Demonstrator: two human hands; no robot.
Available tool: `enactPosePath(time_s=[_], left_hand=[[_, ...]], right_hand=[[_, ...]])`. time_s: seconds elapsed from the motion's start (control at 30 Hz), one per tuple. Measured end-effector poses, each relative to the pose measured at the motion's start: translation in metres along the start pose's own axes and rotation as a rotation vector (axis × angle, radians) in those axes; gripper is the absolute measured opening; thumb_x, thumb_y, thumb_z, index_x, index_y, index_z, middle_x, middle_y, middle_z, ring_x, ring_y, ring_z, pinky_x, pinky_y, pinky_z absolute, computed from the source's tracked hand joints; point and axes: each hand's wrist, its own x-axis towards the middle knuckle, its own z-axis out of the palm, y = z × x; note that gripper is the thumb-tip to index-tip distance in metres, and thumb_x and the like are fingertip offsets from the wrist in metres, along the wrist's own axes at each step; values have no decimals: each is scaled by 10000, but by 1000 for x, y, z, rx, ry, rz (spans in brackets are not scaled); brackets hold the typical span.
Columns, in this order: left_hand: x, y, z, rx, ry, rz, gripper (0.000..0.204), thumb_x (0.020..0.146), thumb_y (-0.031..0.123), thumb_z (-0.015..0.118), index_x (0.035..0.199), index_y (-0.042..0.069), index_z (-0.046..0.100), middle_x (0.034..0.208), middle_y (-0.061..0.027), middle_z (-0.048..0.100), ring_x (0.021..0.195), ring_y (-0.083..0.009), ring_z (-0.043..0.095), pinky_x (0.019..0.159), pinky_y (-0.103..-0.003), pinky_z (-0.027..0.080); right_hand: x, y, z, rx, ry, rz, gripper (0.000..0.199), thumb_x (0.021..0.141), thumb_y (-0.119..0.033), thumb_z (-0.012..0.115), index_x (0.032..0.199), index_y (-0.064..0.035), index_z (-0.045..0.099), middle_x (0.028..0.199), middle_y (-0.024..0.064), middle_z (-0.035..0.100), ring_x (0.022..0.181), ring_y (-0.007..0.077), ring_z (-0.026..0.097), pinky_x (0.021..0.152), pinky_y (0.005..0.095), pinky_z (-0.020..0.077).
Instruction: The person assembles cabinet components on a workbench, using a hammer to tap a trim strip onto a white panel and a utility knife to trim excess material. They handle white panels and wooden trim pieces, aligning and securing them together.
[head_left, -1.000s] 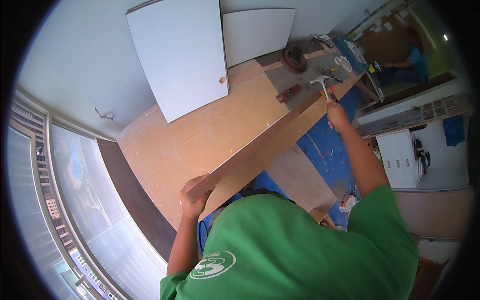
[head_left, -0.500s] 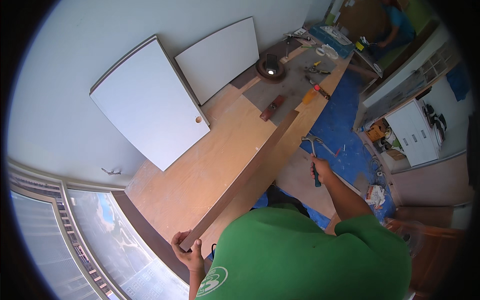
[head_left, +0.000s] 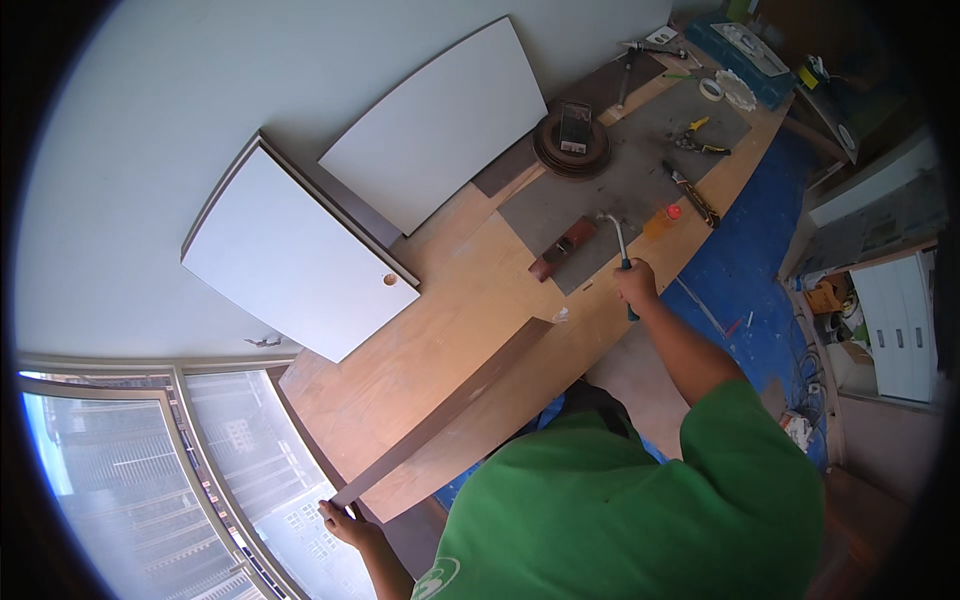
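Observation:
A long brown wooden strip [head_left: 452, 396] runs slantwise across the bench, from the near left edge toward the middle. My left hand [head_left: 345, 525] is closed round its near end, which sticks out past the bench edge by the window. In my right hand [head_left: 636, 284] is a claw hammer [head_left: 622, 242], gripped by its dark teal handle. The hammer's head hangs close to a reddish-brown hand plane [head_left: 563, 248]. Beside the hammer lies an orange bottle with a red cap [head_left: 662, 221].
The plywood bench [head_left: 400, 330] carries two white panels [head_left: 290, 250] leaning on the wall. Farther along are a stack of brown rolls [head_left: 572, 158], pliers [head_left: 700, 140], a utility knife [head_left: 690, 195], a tape roll [head_left: 710, 90] and a teal case [head_left: 745, 60]. Blue sheeting [head_left: 740, 275] covers the floor at right.
My right hand has brought the hammer from beyond the bench's edge to above the bench. The strip's far end has drawn back from the plane, and my left hand has shifted left with it.

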Motion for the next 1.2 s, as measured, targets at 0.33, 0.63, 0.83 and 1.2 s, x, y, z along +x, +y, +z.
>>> enactPosePath(time_s=[0.33, 0.63, 0.83, 1.2], left_hand=[[23, -15, 7, 96, 104, 157, 582, 988, 527, 728, 1194, 45, 472, 1069, -83, 609, 964, -189, 619, 861, -393, 581], [29, -28, -4, 131, 170, 172, 576, 1020, 521, 681, 1261, 40, 475, 1104, -87, 662, 1014, -184, 649, 848, -380, 586], [33, -27, -5, 120, 187, 125, 514, 1036, 502, 664, 1228, 63, 477, 1143, -87, 664, 1065, -184, 662, 856, -391, 585], [17, -16, 6, 133, 193, 103, 481, 1054, 457, 650, 1288, 89, 447, 1213, -93, 669, 1065, -182, 651, 830, -360, 559]], right_hand=[[62, -97, 41, -318, -325, -264, 263, 935, -165, 681, 1112, 29, 680, 1030, 259, 737, 1016, 413, 723, 867, 464, 568], [84, -148, 126, -759, -349, -562, 301, 989, -250, 674, 1216, -53, 665, 1136, 200, 728, 1104, 404, 691, 942, 519, 547], [99, -142, 192, -763, -362, -582, 247, 989, -240, 652, 1141, -45, 668, 1110, 195, 728, 1081, 403, 695, 906, 527, 551], [153, -122, 229, -816, -479, -630, 238, 971, -169, 658, 1192, -82, 677, 1207, 252, 675, 1105, 453, 666, 922, 536, 554]])
